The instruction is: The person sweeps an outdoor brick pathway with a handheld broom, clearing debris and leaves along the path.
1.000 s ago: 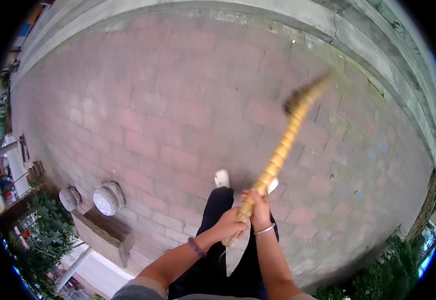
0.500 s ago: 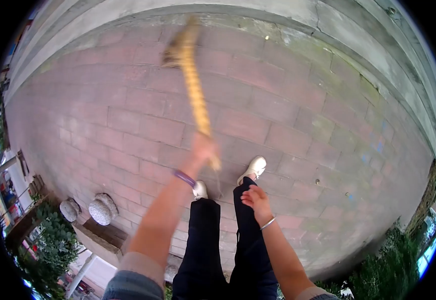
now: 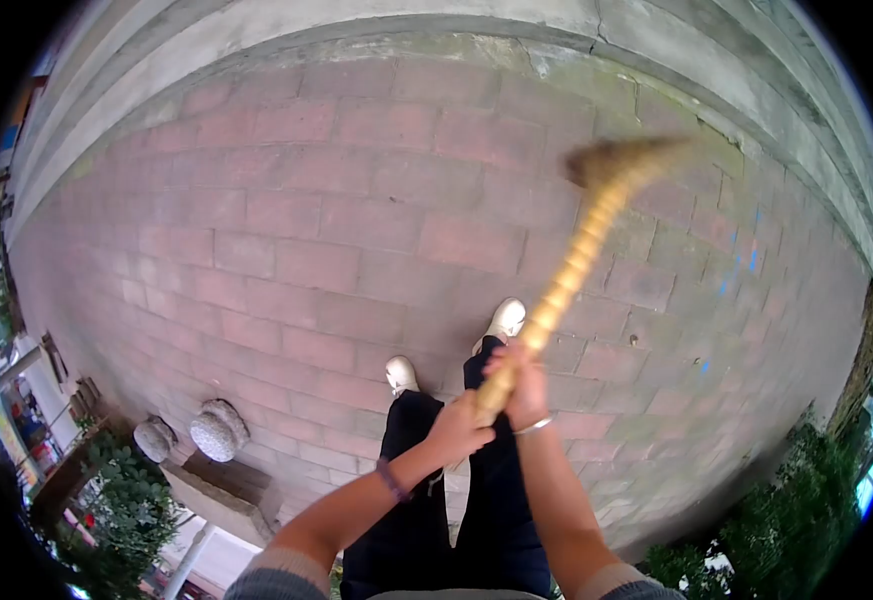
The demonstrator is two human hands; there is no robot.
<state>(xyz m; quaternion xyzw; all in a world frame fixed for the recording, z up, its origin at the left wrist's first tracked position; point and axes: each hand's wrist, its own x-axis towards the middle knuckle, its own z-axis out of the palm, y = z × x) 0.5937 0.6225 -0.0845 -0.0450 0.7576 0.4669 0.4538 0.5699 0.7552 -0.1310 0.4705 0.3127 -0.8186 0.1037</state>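
A straw hand broom (image 3: 566, 285) slants up and right from my hands. Its yellow handle is ridged along its length, and the brown head at the far end is blurred by motion over the paving. My left hand (image 3: 459, 430), with a purple band at the wrist, grips the butt end of the handle. Just above it, my right hand (image 3: 525, 388) closes round the handle too, a silver bangle on that wrist. Both hands are in front of my dark trousers (image 3: 411, 520).
Reddish paving bricks (image 3: 316, 250) cover the ground. A pale concrete step (image 3: 356, 25) curves along the far side. Round speckled stones (image 3: 218, 430) stand at left beside a low ledge (image 3: 218, 503). Green shrubs (image 3: 786, 510) grow at lower right. My white shoes (image 3: 506, 318) are on the bricks.
The broom has swung from the upper left to the upper right. My right hand, earlier empty with fingers apart, has taken hold of the handle; my left hand has come down and nearer.
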